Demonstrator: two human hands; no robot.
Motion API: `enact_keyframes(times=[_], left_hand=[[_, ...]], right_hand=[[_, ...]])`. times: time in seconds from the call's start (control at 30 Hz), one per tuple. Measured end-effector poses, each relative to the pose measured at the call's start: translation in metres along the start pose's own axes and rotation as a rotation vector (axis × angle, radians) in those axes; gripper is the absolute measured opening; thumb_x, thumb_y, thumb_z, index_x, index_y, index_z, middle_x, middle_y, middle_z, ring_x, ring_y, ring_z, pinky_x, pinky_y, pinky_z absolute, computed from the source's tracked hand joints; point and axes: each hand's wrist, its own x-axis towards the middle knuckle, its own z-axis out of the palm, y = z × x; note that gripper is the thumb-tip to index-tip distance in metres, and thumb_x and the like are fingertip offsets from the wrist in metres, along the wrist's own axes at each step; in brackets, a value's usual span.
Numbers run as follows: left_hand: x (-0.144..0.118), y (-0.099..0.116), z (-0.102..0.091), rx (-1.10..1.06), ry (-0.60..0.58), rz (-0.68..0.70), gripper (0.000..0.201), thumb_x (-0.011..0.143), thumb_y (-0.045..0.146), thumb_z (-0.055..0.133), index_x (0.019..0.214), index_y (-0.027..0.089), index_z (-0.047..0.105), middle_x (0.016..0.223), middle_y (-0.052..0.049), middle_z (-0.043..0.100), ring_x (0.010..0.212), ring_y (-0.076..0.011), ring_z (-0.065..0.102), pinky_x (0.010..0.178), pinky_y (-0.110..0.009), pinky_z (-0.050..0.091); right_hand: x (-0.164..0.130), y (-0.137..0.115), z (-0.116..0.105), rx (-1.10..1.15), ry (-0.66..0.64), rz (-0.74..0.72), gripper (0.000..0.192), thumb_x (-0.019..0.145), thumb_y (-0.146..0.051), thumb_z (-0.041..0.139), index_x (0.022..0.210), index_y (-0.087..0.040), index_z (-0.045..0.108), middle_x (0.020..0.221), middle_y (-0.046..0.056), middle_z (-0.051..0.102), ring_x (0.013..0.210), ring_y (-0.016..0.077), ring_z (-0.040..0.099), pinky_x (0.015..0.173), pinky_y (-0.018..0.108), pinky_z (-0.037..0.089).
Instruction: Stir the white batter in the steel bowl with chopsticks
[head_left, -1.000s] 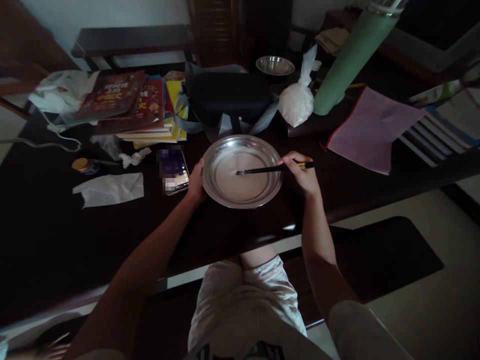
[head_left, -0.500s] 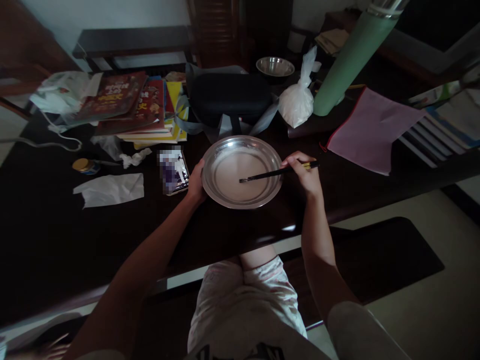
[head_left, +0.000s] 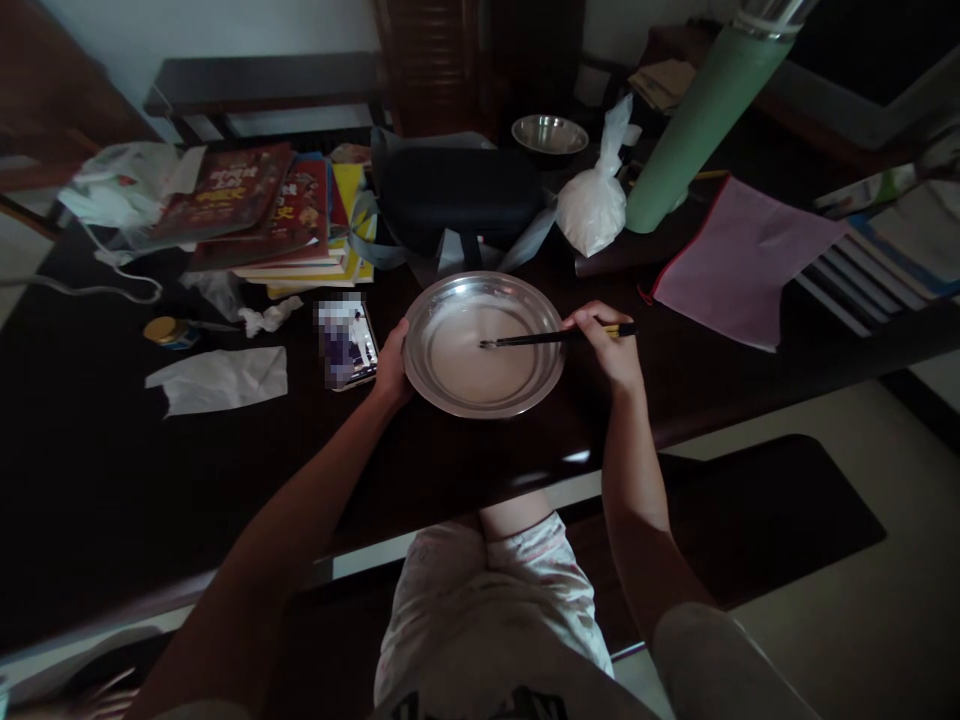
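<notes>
Chopsticks (head_left: 551, 338) in right hand (head_left: 609, 352), fingers pinched closed round the upper end; tips dip into the metal pan (head_left: 484, 343) approx. mid-basin, shafts running nearly level across the right rim. Grip sits well back from the tips, prob. so the hand stays outside the rim while the tips reach the liquid.

Left hand (head_left: 391, 368) closed on the pan's left edge, thumb side on the rim w/ palm against the outer wall — looks like bracing, since a light shallow pan could slide or spin under sideways pushes.

Pan is round, shiny steel, wide sloped rim, flat bottom covered by a thin pale, milky layer; looks smooth, no lumps I can make out in this dim light. It sits on the dark table (head_left: 112, 480) close to the near edge, right in front of the person's body, between both forearms.

Around it: phone (head_left: 346, 340) lying flat just left of the left hand; crumpled white paper (head_left: 219, 378) further left; small yellow-lidded jar (head_left: 171, 331) nearby. Behind the pan, a black case (head_left: 459, 190), a tied bag of white powder (head_left: 594, 205), a green flask (head_left: 701, 120) and a small steel bowl (head_left: 550, 132). Book stack (head_left: 270, 215) back left, pink folder (head_left: 739, 260) to the right.
</notes>
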Motion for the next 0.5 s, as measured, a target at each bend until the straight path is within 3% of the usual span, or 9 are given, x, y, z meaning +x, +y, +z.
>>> enact_keyframes(times=[0.07,0.2,0.37,0.5], left_hand=[[0.0007,-0.0007,-0.0012,0.015,-0.014,0.014,0.031,0.084,0.052,0.073,0.088,0.021,0.073,0.083,-0.006,0.078,0.103,-0.0308,0.076,0.091,-0.042,0.063],[0.001,-0.0007,-0.0024,0.022,-0.022,0.03,0.034,0.082,0.054,0.075,0.09,0.021,0.074,0.082,-0.004,0.078,0.1,-0.0288,0.077,0.091,-0.04,0.062],[-0.0004,0.0013,-0.0005,0.018,0.003,0.006,0.031,0.084,0.052,0.073,0.087,0.022,0.073,0.077,-0.004,0.077,0.099,-0.0286,0.077,0.091,-0.04,0.062],[-0.0019,0.0031,0.0008,0.013,0.008,-0.006,0.027,0.086,0.049,0.071,0.085,0.022,0.073,0.076,-0.003,0.077,0.1,-0.0281,0.077,0.091,-0.039,0.062]], right_hand=[[0.0,-0.0008,-0.0006,0.025,0.02,0.019,0.046,0.088,-0.071,0.072,0.073,-0.027,0.075,0.07,-0.001,0.074,0.071,0.0178,0.071,0.072,0.034,0.058],[0.0,-0.0017,0.0,0.01,-0.086,0.014,0.046,0.087,-0.07,0.073,0.074,-0.026,0.077,0.074,0.0,0.076,0.075,0.0187,0.073,0.074,0.035,0.059],[-0.0004,0.0006,0.0002,0.037,0.036,0.029,0.045,0.088,-0.069,0.072,0.074,-0.026,0.076,0.07,-0.001,0.074,0.07,0.0176,0.071,0.071,0.033,0.058],[0.0003,0.0003,0.0008,0.019,-0.087,0.006,0.046,0.088,-0.069,0.072,0.073,-0.026,0.077,0.073,0.0,0.075,0.074,0.0182,0.072,0.074,0.034,0.059]])
